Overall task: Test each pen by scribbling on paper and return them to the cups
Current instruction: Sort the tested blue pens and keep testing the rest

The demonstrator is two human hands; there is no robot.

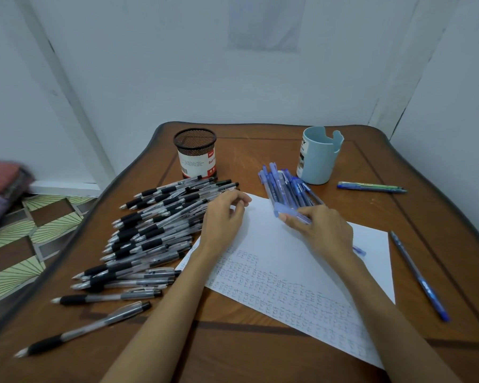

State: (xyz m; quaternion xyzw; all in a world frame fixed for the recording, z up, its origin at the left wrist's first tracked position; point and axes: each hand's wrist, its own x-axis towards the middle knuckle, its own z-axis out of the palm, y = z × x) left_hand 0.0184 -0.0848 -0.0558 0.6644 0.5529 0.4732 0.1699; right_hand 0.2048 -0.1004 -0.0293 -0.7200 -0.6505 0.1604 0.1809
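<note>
Fingers of the right hand pinch a blue pen at the near end of the blue pen bunch, over the paper. Left hand rests on the sheet's far corner, fingers loosely curled, gripping nothing. Black pens sprawl to its left. Behind them stands the mesh cup; the light blue cup stands behind the blue bunch on the wooden table.

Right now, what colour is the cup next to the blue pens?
Light blue cup, with a white label; the head view shows it.
</note>
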